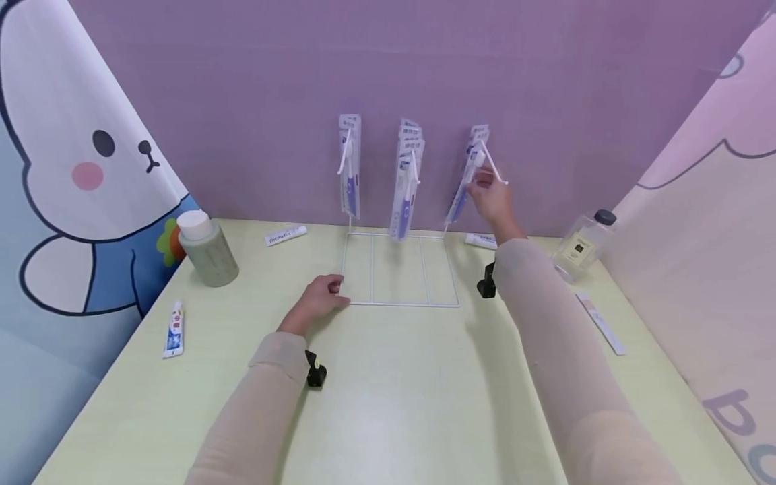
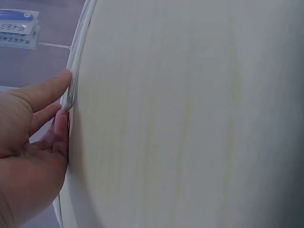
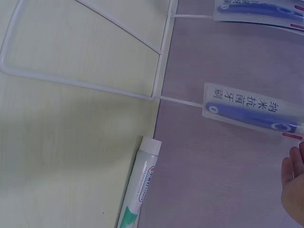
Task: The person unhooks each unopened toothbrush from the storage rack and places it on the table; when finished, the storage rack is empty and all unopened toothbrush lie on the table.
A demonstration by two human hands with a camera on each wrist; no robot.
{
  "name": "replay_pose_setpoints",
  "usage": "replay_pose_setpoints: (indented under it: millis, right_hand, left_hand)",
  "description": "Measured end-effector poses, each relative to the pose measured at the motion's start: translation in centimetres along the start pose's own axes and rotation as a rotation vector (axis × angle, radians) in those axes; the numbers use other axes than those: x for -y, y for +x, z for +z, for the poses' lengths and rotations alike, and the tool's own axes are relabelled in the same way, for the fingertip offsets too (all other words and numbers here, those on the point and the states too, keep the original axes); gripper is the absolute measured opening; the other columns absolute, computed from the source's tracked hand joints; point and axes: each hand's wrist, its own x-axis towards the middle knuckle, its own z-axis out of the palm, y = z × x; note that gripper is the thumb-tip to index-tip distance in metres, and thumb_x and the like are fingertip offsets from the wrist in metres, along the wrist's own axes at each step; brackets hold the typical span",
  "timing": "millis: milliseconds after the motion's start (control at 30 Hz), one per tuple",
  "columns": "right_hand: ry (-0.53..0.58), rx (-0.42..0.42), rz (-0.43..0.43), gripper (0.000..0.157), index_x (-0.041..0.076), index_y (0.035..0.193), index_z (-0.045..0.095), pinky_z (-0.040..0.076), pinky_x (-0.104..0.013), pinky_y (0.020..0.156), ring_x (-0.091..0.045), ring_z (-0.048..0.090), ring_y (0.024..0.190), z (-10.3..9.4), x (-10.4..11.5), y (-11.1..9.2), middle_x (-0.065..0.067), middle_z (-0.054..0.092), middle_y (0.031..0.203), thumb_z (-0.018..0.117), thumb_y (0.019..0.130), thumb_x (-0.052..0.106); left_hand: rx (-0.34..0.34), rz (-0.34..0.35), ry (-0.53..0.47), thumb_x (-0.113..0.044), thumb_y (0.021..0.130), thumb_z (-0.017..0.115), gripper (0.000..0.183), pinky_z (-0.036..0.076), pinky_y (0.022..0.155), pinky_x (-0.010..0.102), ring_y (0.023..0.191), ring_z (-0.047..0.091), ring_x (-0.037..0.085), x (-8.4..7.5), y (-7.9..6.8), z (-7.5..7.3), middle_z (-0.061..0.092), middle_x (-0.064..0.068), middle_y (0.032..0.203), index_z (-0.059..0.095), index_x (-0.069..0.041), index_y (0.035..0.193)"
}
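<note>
A white wire display rack (image 1: pixel 403 305) stands against the back wall, with packaged toothbrushes hanging from its three hooks. My left hand (image 1: pixel 321 295) holds the rack's front left corner; thumb and fingers are at the wire (image 2: pixel 71 90) in the left wrist view. My right hand (image 1: pixel 494 199) is raised at the right hook (image 1: pixel 494 164), its fingers holding a blue-handled packaged toothbrush (image 1: pixel 465 178). In the right wrist view the right hand (image 3: pixel 295 178) is partly cut off beside the packaged toothbrush (image 3: pixel 247 109). Other packages hang on the middle hook (image 1: pixel 407 182) and left hook (image 1: pixel 350 168).
Toothpaste tubes lie at the back left (image 1: pixel 285 236), behind my right arm (image 1: pixel 481 240) and at the far left (image 1: pixel 174 330). A green bottle with a white cap (image 1: pixel 209 252) stands left. At right are a clear bottle (image 1: pixel 582 246) and a flat narrow strip (image 1: pixel 600 323).
</note>
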Motion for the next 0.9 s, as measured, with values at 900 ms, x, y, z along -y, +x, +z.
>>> replay_pose_setpoints:
  millis: [900]
  right_hand:
    - [0.131,-0.088,-0.114,0.032,0.001,0.119,0.046,0.049,-0.026,0.071,-0.015,0.052,0.082,-2.2,-0.3,-1.1,-0.011,0.052,0.101,0.051,0.088,-0.002]
  left_hand:
    - [0.080,-0.020,-0.051,-0.002,0.082,0.063,0.059,0.035,0.093,0.038,0.104,0.042,0.027,-0.5,-0.5,-0.9,0.047,0.015,0.113,0.036,0.003,0.134]
